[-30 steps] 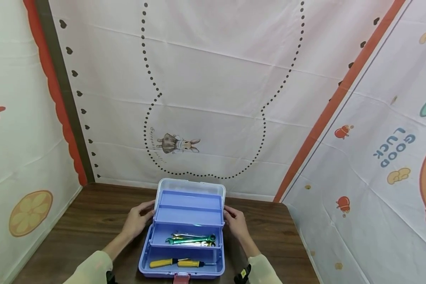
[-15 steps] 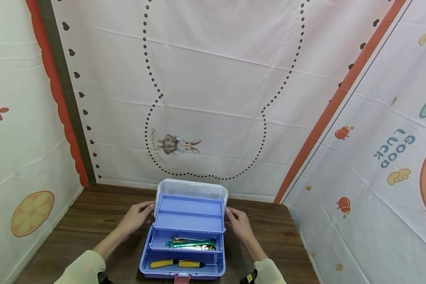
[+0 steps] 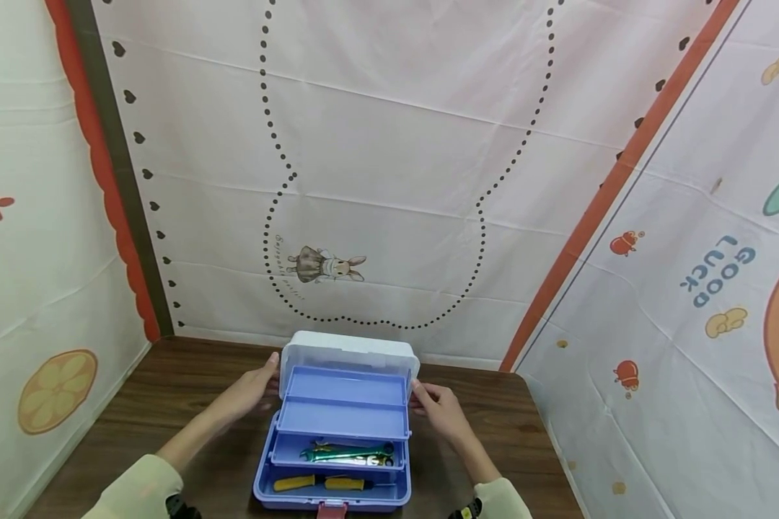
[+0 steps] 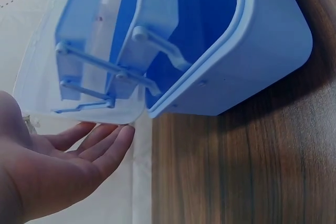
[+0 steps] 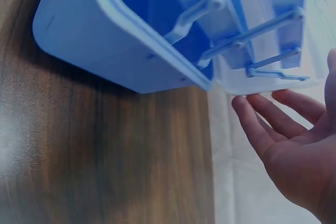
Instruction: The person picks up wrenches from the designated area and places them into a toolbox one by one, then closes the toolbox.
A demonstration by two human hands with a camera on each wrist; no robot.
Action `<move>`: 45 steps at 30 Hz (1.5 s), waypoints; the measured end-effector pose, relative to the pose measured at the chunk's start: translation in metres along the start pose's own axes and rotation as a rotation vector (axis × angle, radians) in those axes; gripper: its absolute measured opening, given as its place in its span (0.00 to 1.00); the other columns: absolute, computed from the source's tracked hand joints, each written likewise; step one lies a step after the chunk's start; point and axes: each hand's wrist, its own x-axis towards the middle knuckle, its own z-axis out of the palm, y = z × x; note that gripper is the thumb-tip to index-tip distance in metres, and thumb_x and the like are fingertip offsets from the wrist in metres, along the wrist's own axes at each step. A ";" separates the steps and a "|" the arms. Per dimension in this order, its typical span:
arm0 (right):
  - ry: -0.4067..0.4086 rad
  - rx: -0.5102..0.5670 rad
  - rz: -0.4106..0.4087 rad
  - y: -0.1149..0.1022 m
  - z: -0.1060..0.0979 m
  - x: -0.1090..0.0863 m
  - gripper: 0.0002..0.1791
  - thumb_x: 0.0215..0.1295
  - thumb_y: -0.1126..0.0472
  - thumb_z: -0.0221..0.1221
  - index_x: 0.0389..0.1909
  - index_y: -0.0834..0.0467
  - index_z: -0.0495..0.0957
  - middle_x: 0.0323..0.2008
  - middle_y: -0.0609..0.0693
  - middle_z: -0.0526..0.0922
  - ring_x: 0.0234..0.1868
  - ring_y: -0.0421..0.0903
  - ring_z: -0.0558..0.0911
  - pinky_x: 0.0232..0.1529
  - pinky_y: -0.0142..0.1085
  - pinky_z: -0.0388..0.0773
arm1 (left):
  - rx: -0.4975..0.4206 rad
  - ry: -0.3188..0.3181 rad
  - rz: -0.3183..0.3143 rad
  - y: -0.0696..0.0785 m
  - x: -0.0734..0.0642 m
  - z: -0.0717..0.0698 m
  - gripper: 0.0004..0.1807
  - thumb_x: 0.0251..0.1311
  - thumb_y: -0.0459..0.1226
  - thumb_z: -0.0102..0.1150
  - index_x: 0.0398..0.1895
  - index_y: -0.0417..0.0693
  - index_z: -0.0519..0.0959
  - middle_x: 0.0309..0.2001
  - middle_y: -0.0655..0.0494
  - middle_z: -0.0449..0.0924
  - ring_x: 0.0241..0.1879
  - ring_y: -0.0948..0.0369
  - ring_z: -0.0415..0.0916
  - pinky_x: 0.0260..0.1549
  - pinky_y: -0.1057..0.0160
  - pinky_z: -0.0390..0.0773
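A blue toolbox (image 3: 332, 499) stands raised, with its stepped trays (image 3: 344, 417) spread and its clear whitish lid (image 3: 347, 351) tilted up at the back. Green and silver wrenches (image 3: 347, 454) lie in the lower tray; yellow-handled screwdrivers (image 3: 295, 482) lie in the base. At the lid's left side is my left hand (image 3: 249, 389), its extended fingers (image 4: 110, 150) against the lid's back edge. Opposite it, my right hand (image 3: 443, 411) has its fingertips (image 5: 240, 103) at the lid's right back edge. Hinged arms (image 4: 94, 60) link the trays to the box.
The toolbox rests on a dark wood table (image 3: 493, 425). Printed white cloth (image 3: 389, 180) hangs behind and at both sides. A pink-red latch (image 3: 332, 510) hangs at the front of the box.
The lid has tipped forward, and the trays have swung forward and down with it, covering more of the wrenches. Both hands have stayed at the lid's sides, the left rising slightly.
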 end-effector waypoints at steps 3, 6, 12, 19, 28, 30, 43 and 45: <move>-0.025 -0.017 0.007 -0.006 -0.002 -0.001 0.31 0.84 0.47 0.53 0.57 0.76 0.81 0.46 0.66 0.88 0.50 0.63 0.87 0.55 0.55 0.85 | 0.015 -0.045 -0.008 0.001 -0.002 -0.004 0.51 0.80 0.68 0.25 0.69 0.29 0.74 0.63 0.32 0.79 0.66 0.36 0.75 0.58 0.38 0.82; -0.052 -0.051 0.007 -0.014 -0.004 -0.006 0.34 0.85 0.44 0.50 0.56 0.76 0.82 0.47 0.66 0.88 0.52 0.65 0.87 0.54 0.53 0.86 | 0.064 -0.101 0.027 0.003 -0.006 -0.007 0.49 0.82 0.66 0.24 0.72 0.30 0.71 0.67 0.30 0.76 0.68 0.34 0.72 0.60 0.35 0.79; -0.104 -0.148 -0.027 -0.024 -0.008 -0.019 0.37 0.88 0.44 0.42 0.54 0.76 0.83 0.48 0.69 0.88 0.52 0.66 0.87 0.52 0.53 0.87 | 0.151 -0.192 0.108 0.007 -0.017 -0.010 0.42 0.85 0.60 0.28 0.79 0.34 0.64 0.75 0.29 0.65 0.72 0.30 0.65 0.62 0.31 0.75; -0.136 -0.257 -0.036 -0.025 -0.013 -0.031 0.31 0.85 0.45 0.51 0.59 0.71 0.83 0.53 0.62 0.88 0.54 0.57 0.87 0.54 0.51 0.86 | 0.204 -0.208 0.162 -0.002 -0.029 -0.014 0.37 0.86 0.54 0.37 0.74 0.28 0.69 0.71 0.26 0.69 0.68 0.30 0.70 0.60 0.33 0.78; -0.229 -0.271 -0.100 -0.015 -0.016 -0.045 0.27 0.79 0.48 0.61 0.63 0.67 0.81 0.51 0.55 0.89 0.47 0.41 0.87 0.46 0.32 0.85 | 0.351 -0.131 0.333 -0.021 -0.047 -0.004 0.30 0.80 0.52 0.55 0.70 0.37 0.76 0.66 0.42 0.78 0.66 0.40 0.75 0.60 0.40 0.80; -0.226 -0.266 -0.096 -0.011 -0.015 -0.049 0.30 0.76 0.47 0.64 0.64 0.69 0.80 0.53 0.58 0.88 0.50 0.45 0.88 0.49 0.34 0.86 | 0.375 -0.119 0.387 -0.028 -0.050 -0.002 0.30 0.79 0.51 0.57 0.70 0.37 0.76 0.67 0.44 0.77 0.66 0.42 0.75 0.59 0.44 0.82; -0.119 -0.277 -0.248 0.020 0.010 -0.082 0.38 0.66 0.48 0.74 0.72 0.58 0.76 0.61 0.50 0.86 0.58 0.42 0.84 0.56 0.44 0.86 | 0.533 -0.034 0.443 -0.056 -0.073 0.007 0.45 0.65 0.57 0.71 0.76 0.37 0.71 0.75 0.42 0.69 0.70 0.36 0.70 0.57 0.30 0.77; -0.106 -0.303 -0.291 0.027 0.015 -0.088 0.41 0.65 0.47 0.75 0.75 0.59 0.73 0.64 0.53 0.83 0.60 0.44 0.84 0.56 0.43 0.86 | 0.533 -0.037 0.441 -0.060 -0.076 0.007 0.47 0.63 0.57 0.73 0.77 0.39 0.70 0.77 0.43 0.68 0.71 0.37 0.70 0.56 0.31 0.79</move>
